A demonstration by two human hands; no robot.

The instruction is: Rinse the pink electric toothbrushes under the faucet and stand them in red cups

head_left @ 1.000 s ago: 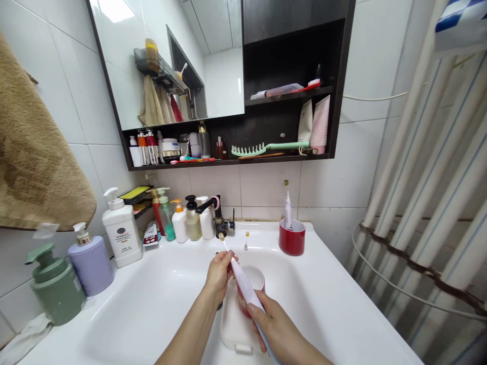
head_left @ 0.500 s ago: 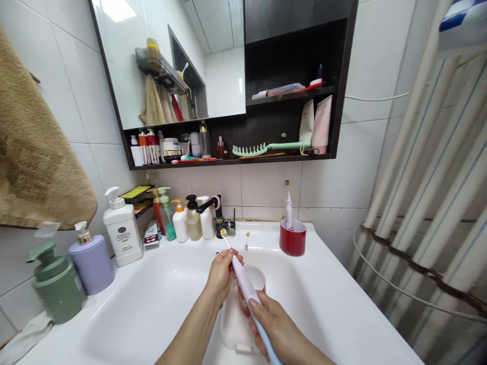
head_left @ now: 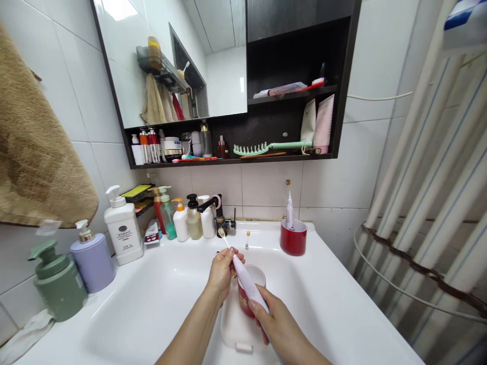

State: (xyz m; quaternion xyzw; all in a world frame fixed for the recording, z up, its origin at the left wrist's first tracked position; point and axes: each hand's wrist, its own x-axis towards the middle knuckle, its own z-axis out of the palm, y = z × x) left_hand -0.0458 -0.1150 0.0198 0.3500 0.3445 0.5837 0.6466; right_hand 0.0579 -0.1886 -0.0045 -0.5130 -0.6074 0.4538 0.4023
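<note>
Both hands hold a pale pink electric toothbrush (head_left: pixel 246 280) aslant over the sink (head_left: pixel 163 304). My left hand (head_left: pixel 220 271) pinches it where the brush head meets the body, bristle end pointing up towards the tap. Closed around the lower handle is my right hand (head_left: pixel 276 317), which hides much of that part. Below the toothbrush, a red cup (head_left: pixel 244 300) stands on a whitish tray (head_left: pixel 231 332) in the basin, partly covered by the hands. A small spare brush head (head_left: pixel 247 241) sits on the sink's back ledge.
A second red cup (head_left: pixel 293 240) on the back right ledge has a light toothbrush (head_left: pixel 289 210) by it. The black tap (head_left: pixel 219 218) rises behind the basin. Pump bottles (head_left: pixel 124 230) line the left side. A mirror cabinet (head_left: pixel 281 154) with a green hairbrush (head_left: pixel 253 149) hangs above.
My right hand has shifted its hold on the handle, covering more of the lower part. The brush head has tipped slightly left. My left hand stays nearly in place.
</note>
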